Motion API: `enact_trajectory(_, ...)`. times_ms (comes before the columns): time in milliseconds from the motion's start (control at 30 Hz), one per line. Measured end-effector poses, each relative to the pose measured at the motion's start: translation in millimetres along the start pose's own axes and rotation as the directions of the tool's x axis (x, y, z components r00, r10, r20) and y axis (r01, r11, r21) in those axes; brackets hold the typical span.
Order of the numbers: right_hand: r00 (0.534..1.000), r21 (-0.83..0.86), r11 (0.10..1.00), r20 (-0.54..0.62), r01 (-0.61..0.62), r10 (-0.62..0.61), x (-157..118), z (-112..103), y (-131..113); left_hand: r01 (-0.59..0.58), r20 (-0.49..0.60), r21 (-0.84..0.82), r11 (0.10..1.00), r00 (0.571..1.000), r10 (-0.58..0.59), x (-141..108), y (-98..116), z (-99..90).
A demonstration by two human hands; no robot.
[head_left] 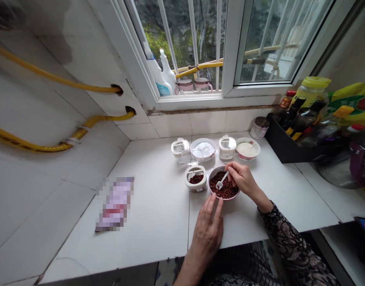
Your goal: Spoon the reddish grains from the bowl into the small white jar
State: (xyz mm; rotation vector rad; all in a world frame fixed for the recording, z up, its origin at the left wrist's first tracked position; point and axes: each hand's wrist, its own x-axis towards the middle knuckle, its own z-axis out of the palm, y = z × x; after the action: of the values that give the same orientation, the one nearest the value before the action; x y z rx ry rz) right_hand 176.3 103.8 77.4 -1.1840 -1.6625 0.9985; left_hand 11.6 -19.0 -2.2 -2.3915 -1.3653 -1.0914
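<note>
My right hand [241,177] pinches the handle of a small white spoon [220,184], its scoop resting on dark reddish-brown dried peppercorns [227,192] in a bowl [237,196]. At the near rim of that bowl, the outstretched fingers of my left hand [208,222] touch or nearly touch it. Just left of the bowl stands a small seasoning jar [196,186] with its clear lid raised and the same dark grains inside. Behind it is a bowl of white, salt-like grains [204,148], between two similar jars, one on the left [180,147] and one on the right [227,147].
A flowered bowl with pale grains [248,149] sits at the back right, near a lidded glass jar [260,128]. Beyond it a black rack [279,143] holds several bottles. A blurred-out purple packet [117,204] lies at left. Yellow pipes [72,140] run along the tiled wall.
</note>
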Motion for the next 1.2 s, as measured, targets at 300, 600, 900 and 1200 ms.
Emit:
enact_trajectory(300, 0.996, 0.122, 0.991, -0.061, -0.053, 0.061, 2.1, -1.6, 0.5, -0.003, 0.001, -0.01, 1.0, 1.0, 0.003, -1.1, -0.3, 1.5)
enact_trajectory(600, 0.986, 0.229, 0.971, -0.126, -0.076, 0.107, 7.7, -5.3, 1.7, 0.01, -0.01, -0.003, 1.0, 1.0, -0.01, -1.6, 0.1, 3.7)
enact_trajectory(900, 0.971, 0.185, 0.974, -0.222, 0.131, -0.088, 6.5, 22.9, -17.4, -0.012, -0.031, -0.002, 1.0, 0.999, 0.012, -1.4, -1.5, 5.5)
enact_trajectory(1200, 0.901, -0.187, 0.888, -0.036, 0.42, -0.433, -4.7, 28.6, -18.3, -0.013, -0.034, -0.006, 1.0, 0.999, 0.013, -1.0, -1.2, 5.7)
